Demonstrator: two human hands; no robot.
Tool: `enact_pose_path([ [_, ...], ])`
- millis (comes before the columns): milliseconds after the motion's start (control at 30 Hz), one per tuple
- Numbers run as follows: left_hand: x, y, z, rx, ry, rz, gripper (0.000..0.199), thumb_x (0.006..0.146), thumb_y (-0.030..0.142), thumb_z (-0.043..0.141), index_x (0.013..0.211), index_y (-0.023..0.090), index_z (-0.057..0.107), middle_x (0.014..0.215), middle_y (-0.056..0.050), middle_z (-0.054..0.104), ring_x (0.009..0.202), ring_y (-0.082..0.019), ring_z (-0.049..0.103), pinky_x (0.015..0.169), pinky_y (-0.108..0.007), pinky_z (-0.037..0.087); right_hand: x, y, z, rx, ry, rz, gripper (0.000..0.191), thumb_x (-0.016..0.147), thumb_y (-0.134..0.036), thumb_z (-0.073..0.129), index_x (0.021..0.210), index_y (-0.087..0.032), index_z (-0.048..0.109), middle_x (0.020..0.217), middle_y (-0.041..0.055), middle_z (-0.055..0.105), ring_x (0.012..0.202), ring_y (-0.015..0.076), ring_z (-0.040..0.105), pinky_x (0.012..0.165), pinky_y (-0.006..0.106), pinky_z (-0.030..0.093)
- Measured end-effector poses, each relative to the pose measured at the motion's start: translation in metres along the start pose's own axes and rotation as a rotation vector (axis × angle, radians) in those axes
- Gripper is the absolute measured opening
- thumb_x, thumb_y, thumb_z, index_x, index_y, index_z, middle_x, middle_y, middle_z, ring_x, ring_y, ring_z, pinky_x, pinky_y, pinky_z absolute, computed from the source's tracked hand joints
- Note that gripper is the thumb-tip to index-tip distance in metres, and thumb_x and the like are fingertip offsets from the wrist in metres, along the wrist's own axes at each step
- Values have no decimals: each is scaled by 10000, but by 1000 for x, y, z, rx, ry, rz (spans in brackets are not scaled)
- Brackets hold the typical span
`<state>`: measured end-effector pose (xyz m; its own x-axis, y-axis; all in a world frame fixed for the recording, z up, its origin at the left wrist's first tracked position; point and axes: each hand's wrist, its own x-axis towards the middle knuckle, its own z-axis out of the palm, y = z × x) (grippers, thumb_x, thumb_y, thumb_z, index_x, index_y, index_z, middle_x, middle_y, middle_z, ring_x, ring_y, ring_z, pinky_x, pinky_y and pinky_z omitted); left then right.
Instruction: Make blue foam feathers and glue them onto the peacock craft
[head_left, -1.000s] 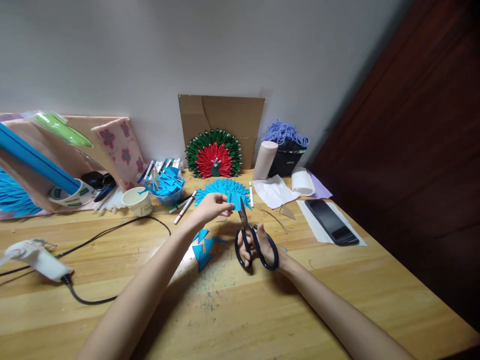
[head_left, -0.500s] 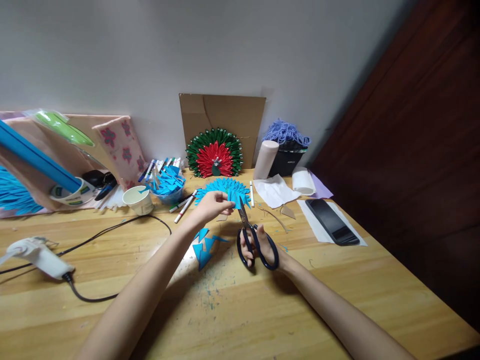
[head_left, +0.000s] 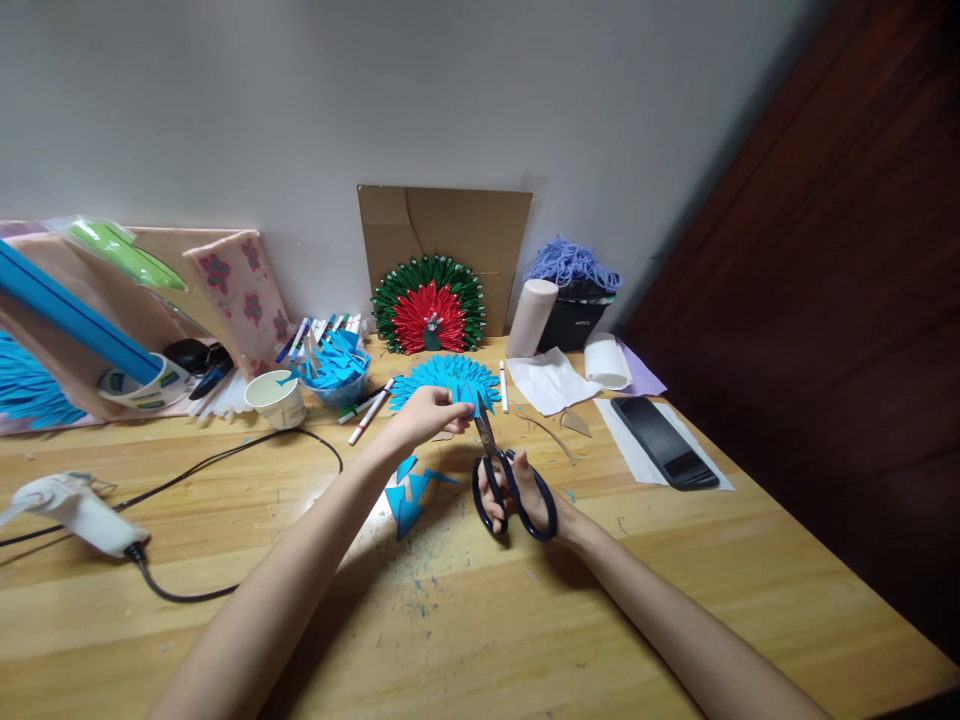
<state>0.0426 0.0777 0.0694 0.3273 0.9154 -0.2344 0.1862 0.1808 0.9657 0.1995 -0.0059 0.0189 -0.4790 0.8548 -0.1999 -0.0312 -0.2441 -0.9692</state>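
Observation:
My left hand [head_left: 433, 412] pinches a small blue piece [head_left: 463, 396] between thumb and fingers. In my right hand [head_left: 517, 490] is a pair of scissors with large dark handles [head_left: 553, 515], its blades pointing up at the blue piece. The blades are slightly apart and overlap the piece's right side. Behind my left hand lies a blue fan-shaped layered piece [head_left: 420, 378], partly hidden by the hand. Several blue triangular scraps [head_left: 406, 515] lie on the table below my left hand.
A red and green fan ornament [head_left: 429, 305] leans on cardboard [head_left: 480, 225]. A paper cup [head_left: 276, 402], a bowl of blue strips [head_left: 337, 370] and markers [head_left: 371, 412] stand left; a phone [head_left: 664, 442] lies right. A white glue gun [head_left: 82, 515] with a black cable is far left.
The scissor blades have shifted slightly relative to the blue piece, and their handles have moved a little left. Both hands keep their holds.

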Motion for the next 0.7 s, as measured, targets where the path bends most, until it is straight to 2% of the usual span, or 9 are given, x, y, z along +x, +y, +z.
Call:
enact_pose_path([
  [167,1,0,-1,-11,16,-11,221,699,174,636,518,128,518,536,-17,629,510,-94,595,620,-253,527,-2,0,1,-17,2,15,802,473,-915,253,734,-181,441,457,-59,435,407,102,472,449,240,406],
  [433,-5,7,0,4,29,-35,253,702,167,629,494,134,490,532,-17,631,528,-96,603,627,-245,522,1,1,1,45,-21,2,758,461,-904,326,702,-191,414,444,-83,387,371,79,415,409,231,405],
  [700,-6,9,-1,-7,18,-35,272,699,171,633,481,141,473,511,-13,616,515,-96,594,632,-253,512,2,6,1,24,55,-2,739,446,-882,404,703,-190,416,434,-96,370,353,52,360,371,210,403],
])
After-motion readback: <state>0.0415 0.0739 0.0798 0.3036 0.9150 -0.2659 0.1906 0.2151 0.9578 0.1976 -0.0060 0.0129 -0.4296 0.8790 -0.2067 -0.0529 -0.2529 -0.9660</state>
